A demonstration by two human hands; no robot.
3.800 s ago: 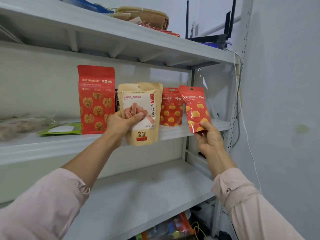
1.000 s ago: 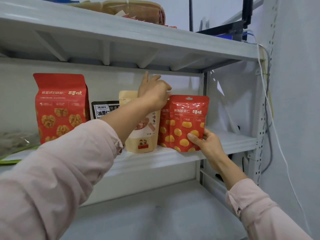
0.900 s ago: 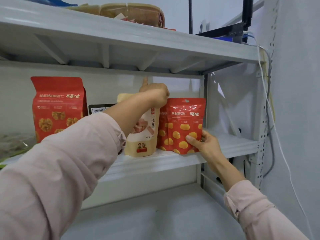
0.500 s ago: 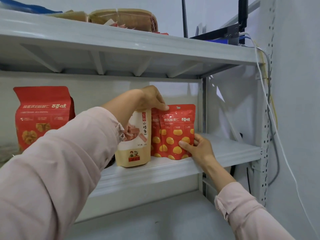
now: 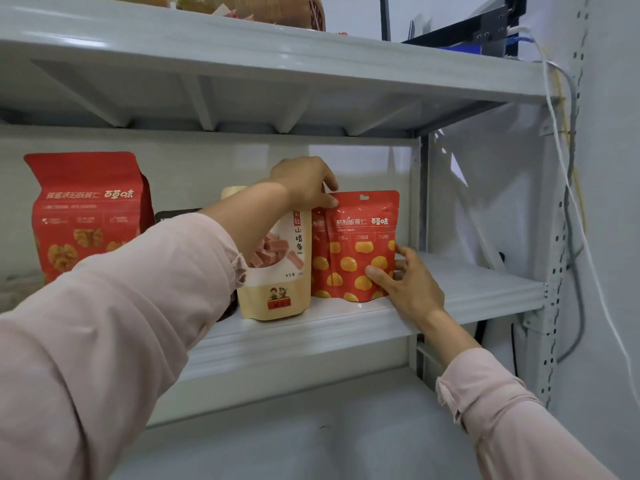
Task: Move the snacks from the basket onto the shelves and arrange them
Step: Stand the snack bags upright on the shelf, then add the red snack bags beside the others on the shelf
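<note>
A red chestnut pouch [image 5: 360, 244] stands on the middle shelf [image 5: 346, 323], overlapping a second red chestnut pouch [image 5: 318, 251] behind it. My right hand [image 5: 405, 285] grips the front pouch at its lower right corner, thumb across its face. My left hand [image 5: 304, 185] pinches the top of the beige hawthorn-strip pouch [image 5: 277, 278], which stands just left of the red ones. Further left stand a dark pouch [image 5: 173, 216], mostly hidden by my sleeve, and a large red walnut bag [image 5: 86, 216].
The upper shelf [image 5: 277, 57] carries a woven basket [image 5: 263, 8] and a black router [image 5: 485, 26]. White cables [image 5: 568, 168] hang down the perforated right post [image 5: 554, 271]. The middle shelf is bare right of the pouches. A lower shelf [image 5: 311, 438] lies beneath.
The red pouch in my right hand has gone from held in the air to standing on the shelf against the other red pouch. My left hand stood the beige pouch up and holds its top.
</note>
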